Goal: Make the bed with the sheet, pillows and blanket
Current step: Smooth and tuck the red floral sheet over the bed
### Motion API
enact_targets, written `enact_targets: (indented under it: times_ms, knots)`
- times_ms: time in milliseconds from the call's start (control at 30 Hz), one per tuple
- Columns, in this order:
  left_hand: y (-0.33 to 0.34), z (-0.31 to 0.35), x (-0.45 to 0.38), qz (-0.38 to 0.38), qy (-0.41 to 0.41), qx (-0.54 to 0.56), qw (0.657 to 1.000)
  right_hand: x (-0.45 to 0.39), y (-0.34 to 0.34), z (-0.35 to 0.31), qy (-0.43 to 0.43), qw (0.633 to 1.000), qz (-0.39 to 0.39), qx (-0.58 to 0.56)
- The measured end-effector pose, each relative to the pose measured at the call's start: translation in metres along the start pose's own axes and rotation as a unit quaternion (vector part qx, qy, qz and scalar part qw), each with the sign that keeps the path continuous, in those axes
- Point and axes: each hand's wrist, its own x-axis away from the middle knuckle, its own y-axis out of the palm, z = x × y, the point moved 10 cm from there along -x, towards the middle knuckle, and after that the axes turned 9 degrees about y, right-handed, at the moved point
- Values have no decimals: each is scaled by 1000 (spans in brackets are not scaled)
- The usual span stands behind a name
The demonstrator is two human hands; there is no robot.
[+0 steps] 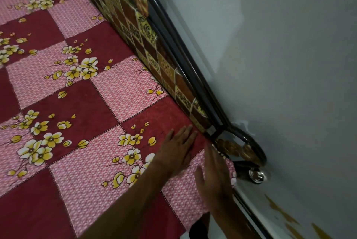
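Observation:
A sheet (67, 88) of dark red and pink squares with yellow and white flowers lies spread flat over the bed. My left hand (176, 150) lies flat on it with straight fingers, near the corner by the headboard. My right hand (215, 177) rests with straight fingers along the sheet's edge at that same corner, just right of the left hand. No pillow or blanket is in view.
A headboard (154, 45) with brown and gold patterned tiles and a dark curved frame runs along the bed's right side. Its end post carries a shiny metal knob (257, 175). Behind it stands a pale grey wall (280, 65).

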Motion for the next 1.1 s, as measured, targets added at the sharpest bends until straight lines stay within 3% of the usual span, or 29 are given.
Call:
enact_targets:
  times_ms: [167, 267, 600, 633, 700, 800, 833, 967, 1100]
  knots:
    - [9, 15, -5, -18, -70, 8, 997, 37, -29, 61, 140, 981, 34, -131]
    - [10, 29, -11, -22, -70, 6, 997, 31, -31, 64, 168, 975, 15, -145]
    - [9, 60, -14, 15, -50, 21, 998, 40, -39, 66, 206, 952, 98, -204]
    - [6, 61, -15, 24, -49, 25, 998, 43, -37, 70, 243, 938, 98, -227]
    - [3, 63, -19, 31, -52, 30, 998, 60, -20, 96, 369, 873, 99, -303]
    - [0, 65, -24, 40, -62, 23, 997, 88, 21, 122, 538, 681, 52, -494]
    - [-1, 64, -25, 43, -64, 16, 997, 87, 29, 124, 548, 644, 23, -533]
    - [-5, 69, -33, 51, -57, -16, 997, 57, 18, 124, 511, 688, -63, -511]
    - [-2, 79, -45, 38, -25, -8, 999, 48, 15, 139, 515, 689, -66, -505]
